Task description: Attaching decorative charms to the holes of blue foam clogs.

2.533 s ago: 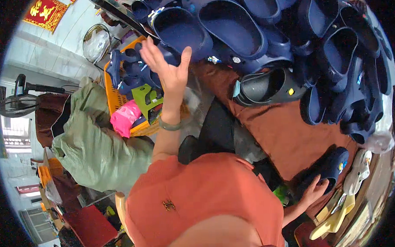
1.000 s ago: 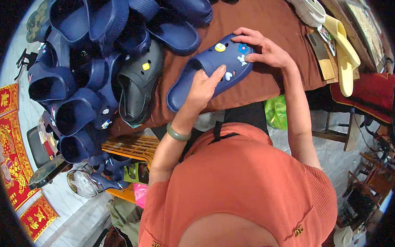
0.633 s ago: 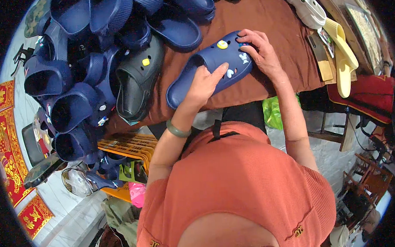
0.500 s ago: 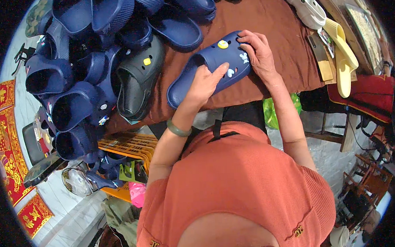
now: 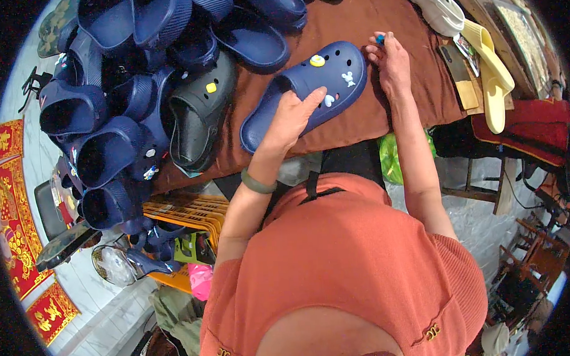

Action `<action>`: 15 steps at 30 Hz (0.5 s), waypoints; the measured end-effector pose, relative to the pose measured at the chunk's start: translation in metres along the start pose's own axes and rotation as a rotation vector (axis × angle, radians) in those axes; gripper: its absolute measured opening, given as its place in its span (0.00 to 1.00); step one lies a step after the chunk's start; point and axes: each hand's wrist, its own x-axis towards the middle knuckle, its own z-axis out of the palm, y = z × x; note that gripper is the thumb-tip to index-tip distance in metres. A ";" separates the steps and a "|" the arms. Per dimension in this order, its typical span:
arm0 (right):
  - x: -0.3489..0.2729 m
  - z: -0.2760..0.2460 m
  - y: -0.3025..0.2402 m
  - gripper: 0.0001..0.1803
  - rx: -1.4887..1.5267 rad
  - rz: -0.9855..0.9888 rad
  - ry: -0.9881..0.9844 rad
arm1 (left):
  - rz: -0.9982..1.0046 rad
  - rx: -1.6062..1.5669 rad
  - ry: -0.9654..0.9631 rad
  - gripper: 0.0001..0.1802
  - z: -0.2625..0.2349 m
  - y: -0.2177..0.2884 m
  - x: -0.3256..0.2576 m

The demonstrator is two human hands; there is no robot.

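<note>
A navy blue clog [image 5: 327,75] lies on the brown cloth in front of me, its toe pointing to the far right. Its upper carries a yellow and white charm [image 5: 317,61], a white mouse-shaped charm [image 5: 349,80] and a white heart-like charm [image 5: 329,101]. My left hand [image 5: 289,118] grips the clog's near side, thumb on the upper, other fingers mostly hidden. Just right of the toe, my right hand [image 5: 395,64] pinches a small blue piece [image 5: 380,40] between its fingertips, too small to name surely. A black clog [image 5: 198,115] with a yellow charm stands to the left.
Many navy clogs [image 5: 108,153] are heaped along the left and far side. The brown cloth [image 5: 414,104] covers the table. A grey clog [image 5: 439,9] and a pale yellow slipper [image 5: 496,86] lie at the right. An orange crate [image 5: 192,212] stands below left.
My right hand has left the clog's toe and moved a little right and away, now showing a small blue piece in its fingertips. The left hand keeps its grip.
</note>
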 end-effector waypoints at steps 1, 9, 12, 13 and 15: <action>0.002 -0.006 0.000 0.18 0.114 0.077 0.014 | 0.000 0.005 -0.013 0.14 0.000 0.001 -0.001; 0.001 -0.011 -0.024 0.15 0.609 0.274 -0.362 | -0.052 -0.040 -0.023 0.14 0.001 0.008 -0.003; -0.009 0.009 -0.038 0.12 0.302 0.183 -0.515 | -0.045 -0.028 -0.019 0.13 0.002 0.008 -0.004; -0.011 0.018 -0.041 0.12 0.053 0.090 -0.614 | -0.028 -0.041 -0.025 0.13 0.002 0.008 -0.004; -0.014 0.037 -0.043 0.13 -0.411 -0.243 -0.741 | -0.024 -0.029 -0.014 0.13 0.003 0.008 -0.004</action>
